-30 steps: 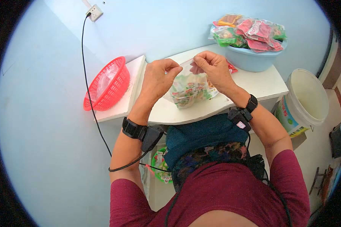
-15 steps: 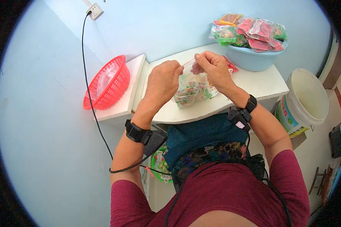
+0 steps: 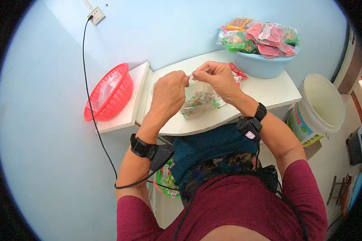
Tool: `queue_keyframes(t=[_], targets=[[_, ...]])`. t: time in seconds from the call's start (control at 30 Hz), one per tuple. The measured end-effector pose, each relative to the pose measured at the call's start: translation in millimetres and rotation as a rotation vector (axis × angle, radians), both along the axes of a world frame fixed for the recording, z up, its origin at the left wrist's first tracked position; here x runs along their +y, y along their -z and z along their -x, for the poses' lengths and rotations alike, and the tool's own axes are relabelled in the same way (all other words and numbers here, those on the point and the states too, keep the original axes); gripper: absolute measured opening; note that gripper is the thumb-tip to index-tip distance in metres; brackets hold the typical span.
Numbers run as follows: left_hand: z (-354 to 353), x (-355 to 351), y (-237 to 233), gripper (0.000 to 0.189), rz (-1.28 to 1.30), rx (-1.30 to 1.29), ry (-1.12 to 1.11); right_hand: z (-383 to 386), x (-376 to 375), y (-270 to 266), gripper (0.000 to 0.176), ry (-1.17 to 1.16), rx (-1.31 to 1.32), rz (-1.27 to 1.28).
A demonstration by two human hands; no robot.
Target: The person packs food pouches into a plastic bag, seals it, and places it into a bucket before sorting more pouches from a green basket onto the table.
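Note:
A clear plastic bag (image 3: 200,102) with small printed packets inside stands on the white table (image 3: 269,91). My left hand (image 3: 169,89) is closed in a pinch at the left part of the bag's top edge. Close beside it, the thumb and fingers of my right hand (image 3: 221,80) pinch the same edge, and the two sets of fingertips are almost touching. Behind my right hand lies a red packet (image 3: 237,71), partly hidden by that hand.
A light blue basin (image 3: 261,67) heaped with filled bags (image 3: 269,34) stands at the back right. To the left is a red basket (image 3: 116,94) holding clear plastic. A white bucket (image 3: 319,108) stands right of the table. A black cable (image 3: 85,72) hangs from the wall socket (image 3: 96,16).
My right hand has moved left along the bag's top edge, closing the gap to my left hand. The view has shifted slightly.

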State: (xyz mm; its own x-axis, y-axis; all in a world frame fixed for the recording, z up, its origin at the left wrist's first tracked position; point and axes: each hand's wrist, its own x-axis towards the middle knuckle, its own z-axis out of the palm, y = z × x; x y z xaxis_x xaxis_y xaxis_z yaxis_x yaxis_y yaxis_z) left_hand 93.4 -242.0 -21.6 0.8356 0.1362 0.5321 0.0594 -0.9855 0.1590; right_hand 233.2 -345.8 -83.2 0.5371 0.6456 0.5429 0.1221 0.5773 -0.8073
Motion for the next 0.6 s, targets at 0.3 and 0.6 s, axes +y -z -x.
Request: queue_keyframes(t=[0.3,0.6], targets=[[3,-6,0,0.014,0.089,-0.119,0.033,5,-1,-1,0.017,0.023,-0.034,0.042],[5,-7,-1,0.012,0.249,-0.125,0.075,3,-8,0,0.019,0.021,-0.049,0.069]])
